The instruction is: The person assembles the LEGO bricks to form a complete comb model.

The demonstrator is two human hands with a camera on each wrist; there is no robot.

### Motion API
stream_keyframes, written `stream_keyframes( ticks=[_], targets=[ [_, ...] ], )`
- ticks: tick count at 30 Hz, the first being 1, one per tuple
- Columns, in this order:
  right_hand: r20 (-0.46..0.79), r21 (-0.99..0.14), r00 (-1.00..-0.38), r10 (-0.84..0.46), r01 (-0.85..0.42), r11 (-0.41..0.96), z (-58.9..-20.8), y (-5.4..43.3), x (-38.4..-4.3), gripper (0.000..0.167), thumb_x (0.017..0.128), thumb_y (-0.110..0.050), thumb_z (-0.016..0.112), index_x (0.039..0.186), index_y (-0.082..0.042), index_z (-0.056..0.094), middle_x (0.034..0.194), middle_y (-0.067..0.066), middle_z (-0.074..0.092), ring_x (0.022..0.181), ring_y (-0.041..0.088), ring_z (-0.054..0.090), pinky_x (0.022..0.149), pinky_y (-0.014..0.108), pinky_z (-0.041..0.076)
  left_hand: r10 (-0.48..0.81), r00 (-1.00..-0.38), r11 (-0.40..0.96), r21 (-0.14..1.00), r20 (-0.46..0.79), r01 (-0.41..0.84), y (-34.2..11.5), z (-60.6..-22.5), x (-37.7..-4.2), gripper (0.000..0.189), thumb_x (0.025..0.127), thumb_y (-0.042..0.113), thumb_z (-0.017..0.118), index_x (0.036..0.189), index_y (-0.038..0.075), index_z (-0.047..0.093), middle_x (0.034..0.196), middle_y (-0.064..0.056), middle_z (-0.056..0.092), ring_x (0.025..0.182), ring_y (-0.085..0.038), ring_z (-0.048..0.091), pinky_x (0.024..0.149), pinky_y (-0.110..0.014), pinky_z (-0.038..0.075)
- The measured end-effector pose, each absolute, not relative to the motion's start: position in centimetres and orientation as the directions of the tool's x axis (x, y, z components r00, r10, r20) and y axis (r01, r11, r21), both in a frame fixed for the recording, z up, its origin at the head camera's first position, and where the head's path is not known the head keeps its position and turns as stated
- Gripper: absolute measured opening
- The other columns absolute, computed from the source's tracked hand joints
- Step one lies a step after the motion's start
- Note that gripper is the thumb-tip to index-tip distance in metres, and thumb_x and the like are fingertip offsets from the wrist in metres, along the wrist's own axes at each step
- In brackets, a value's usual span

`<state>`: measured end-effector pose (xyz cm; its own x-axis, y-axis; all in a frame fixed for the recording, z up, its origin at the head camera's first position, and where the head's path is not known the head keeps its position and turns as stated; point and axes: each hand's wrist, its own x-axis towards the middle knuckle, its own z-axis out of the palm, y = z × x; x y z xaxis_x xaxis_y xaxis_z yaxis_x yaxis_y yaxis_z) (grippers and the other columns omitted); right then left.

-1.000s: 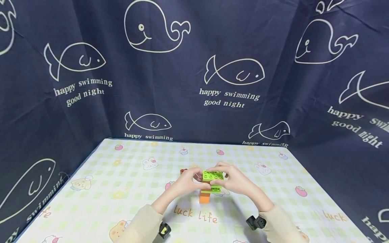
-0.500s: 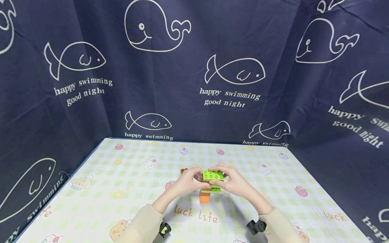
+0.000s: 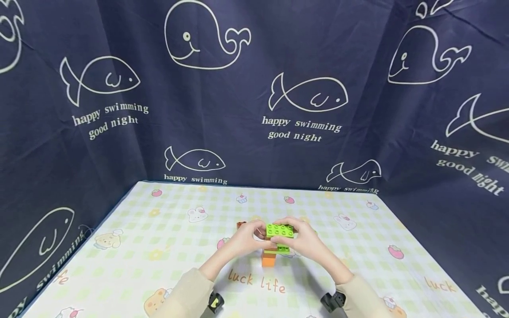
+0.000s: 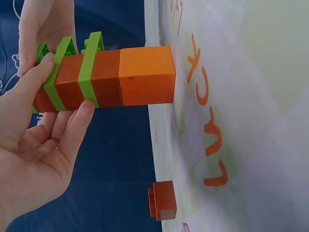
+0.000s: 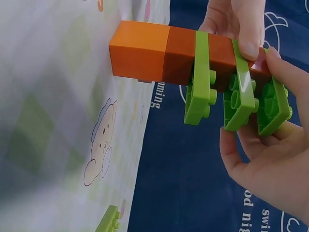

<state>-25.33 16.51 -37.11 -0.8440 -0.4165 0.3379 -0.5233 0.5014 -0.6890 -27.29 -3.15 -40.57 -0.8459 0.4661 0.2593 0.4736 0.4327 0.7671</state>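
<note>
A tower of toy building bricks stands on the table, with an orange brick (image 3: 268,261) at its base. Above that, reddish-brown bricks (image 4: 70,82) alternate with longer green plates (image 5: 198,82) jutting to the right. One studded green plate (image 3: 280,229) tops the stack. My left hand (image 3: 245,240) grips the tower's left side, thumb at the upper bricks and a fingertip by the lowest green plate. My right hand (image 3: 304,239) holds the upper part from the right, thumb on the near side by the top brown brick (image 5: 260,65), other fingers curled behind the plates' ends.
A loose reddish-brown brick (image 4: 165,200) lies on the table behind the left hand. Another green plate (image 5: 109,220) shows on the table at the right wrist view's bottom edge. The patterned tablecloth (image 3: 191,282) ends at a dark blue curtain (image 3: 238,110) with fish drawings.
My right fingers have drawn back slightly over the top green plate, baring more of its studs. My left hand and the tower stay nearly in place.
</note>
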Motion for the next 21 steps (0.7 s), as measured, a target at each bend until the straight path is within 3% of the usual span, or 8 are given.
stream_keyframes(
  ticks=[8,21],
  targets=[
    [0.256,-0.764,-0.879,-0.402,-0.439,0.473,-38.2,17.1,-26.0,0.044,0.08,-0.034,0.073,0.115,-0.012,0.062,0.102,0.006,0.067,0.074,0.006,0.058,0.063,0.022,0.05,0.47,-0.842,0.432,0.763,0.264,0.481,-3.1,-40.6,-27.5,0.026,0.078,0.03,0.076,0.09,0.012,0.06,0.09,0.004,0.06,0.081,-0.008,0.057,0.074,-0.021,0.048],
    [0.304,-0.747,-0.863,-0.404,-0.478,0.461,-38.7,17.3,-26.1,0.041,0.079,-0.032,0.074,0.115,-0.014,0.062,0.098,0.002,0.067,0.073,0.005,0.056,0.062,0.02,0.048,0.46,-0.857,0.434,0.783,0.233,0.446,-3.3,-40.6,-27.6,0.029,0.077,0.032,0.077,0.094,0.014,0.061,0.089,0.006,0.063,0.079,-0.005,0.057,0.075,-0.021,0.048]
  ],
)
